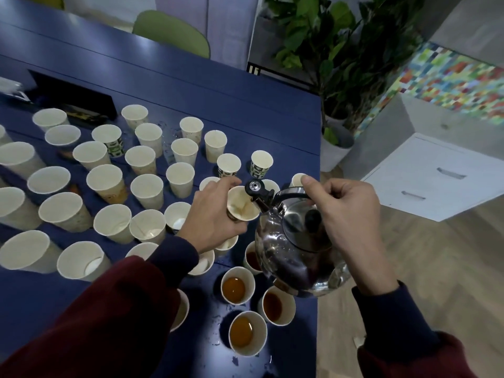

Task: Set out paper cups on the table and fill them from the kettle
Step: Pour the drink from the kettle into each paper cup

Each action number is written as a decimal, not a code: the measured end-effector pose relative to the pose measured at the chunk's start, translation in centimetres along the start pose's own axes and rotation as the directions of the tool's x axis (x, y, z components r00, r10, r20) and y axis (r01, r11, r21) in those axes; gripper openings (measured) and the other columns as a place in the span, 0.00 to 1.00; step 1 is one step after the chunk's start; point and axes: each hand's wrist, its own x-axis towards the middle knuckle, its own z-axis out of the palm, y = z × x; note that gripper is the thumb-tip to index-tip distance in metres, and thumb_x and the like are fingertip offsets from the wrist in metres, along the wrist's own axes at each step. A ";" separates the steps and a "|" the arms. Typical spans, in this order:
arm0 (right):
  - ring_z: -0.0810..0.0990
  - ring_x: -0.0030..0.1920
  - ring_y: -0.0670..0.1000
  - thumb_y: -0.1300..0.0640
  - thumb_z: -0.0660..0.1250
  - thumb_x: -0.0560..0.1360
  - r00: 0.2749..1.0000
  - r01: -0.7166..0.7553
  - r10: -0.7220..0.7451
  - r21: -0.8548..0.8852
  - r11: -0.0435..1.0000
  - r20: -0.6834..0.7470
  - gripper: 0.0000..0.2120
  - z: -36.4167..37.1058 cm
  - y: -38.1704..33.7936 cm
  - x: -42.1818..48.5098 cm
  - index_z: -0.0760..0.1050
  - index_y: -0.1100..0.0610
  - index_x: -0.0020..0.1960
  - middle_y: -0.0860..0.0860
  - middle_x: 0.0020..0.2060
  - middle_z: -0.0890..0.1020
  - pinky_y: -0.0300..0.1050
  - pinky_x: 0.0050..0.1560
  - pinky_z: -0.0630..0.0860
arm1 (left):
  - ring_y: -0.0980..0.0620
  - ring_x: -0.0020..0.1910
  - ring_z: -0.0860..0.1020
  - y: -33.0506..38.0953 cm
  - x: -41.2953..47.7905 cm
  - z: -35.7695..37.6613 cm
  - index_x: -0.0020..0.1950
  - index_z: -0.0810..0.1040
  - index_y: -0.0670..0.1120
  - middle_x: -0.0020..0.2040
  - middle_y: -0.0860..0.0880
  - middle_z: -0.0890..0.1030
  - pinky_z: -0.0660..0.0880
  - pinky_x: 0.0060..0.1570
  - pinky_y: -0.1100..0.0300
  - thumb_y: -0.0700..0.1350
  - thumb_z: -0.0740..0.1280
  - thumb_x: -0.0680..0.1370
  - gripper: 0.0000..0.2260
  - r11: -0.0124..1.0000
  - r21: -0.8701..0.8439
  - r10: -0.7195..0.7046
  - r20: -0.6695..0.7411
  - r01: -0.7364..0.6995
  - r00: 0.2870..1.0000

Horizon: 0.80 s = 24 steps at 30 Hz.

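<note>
My left hand (215,216) grips a paper cup (240,204) and holds it tilted above the blue table (191,85). My right hand (351,216) holds the black handle of a shiny steel kettle (297,252), tipped so its spout reaches into that cup. Brown liquid lies in the cup's bottom. Several filled cups (237,286) of brown liquid stand near the table's front right corner. Several empty paper cups (147,190) cover the table to the left.
The table's right edge runs just under the kettle, with wooden floor (409,268) beyond. A white drawer cabinet (433,175) and a potted plant (338,64) stand to the right. A green chair (174,31) is behind the table. Water drops lie near the filled cups.
</note>
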 end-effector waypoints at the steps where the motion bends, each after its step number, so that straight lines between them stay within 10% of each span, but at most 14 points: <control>1: 0.66 0.26 0.46 0.45 0.73 0.75 1.000 0.004 -0.004 -0.013 1.000 -0.002 0.24 0.0 -0.1 -0.1 0.72 0.48 0.22 0.46 0.18 0.66 0.46 0.34 0.67 | 0.49 0.58 0.74 0.0 -0.1 -0.2 0.64 0.72 0.52 0.57 0.53 0.78 0.71 0.60 0.42 0.56 0.72 0.62 0.32 1.000 -0.007 0.010 -0.002 -0.010 1.000; 24: 0.64 0.24 0.46 0.47 0.74 0.75 1.000 0.021 -0.021 -0.093 0.995 0.005 0.30 0.1 -1.3 -1.0 0.65 0.53 0.21 0.45 0.17 0.65 0.36 0.28 0.61 | 0.52 0.55 0.74 -1.0 0.3 -0.4 0.62 0.69 0.55 0.56 0.55 0.77 0.72 0.59 0.45 0.51 0.79 0.64 0.30 0.997 -0.072 0.013 0.073 -0.007 0.997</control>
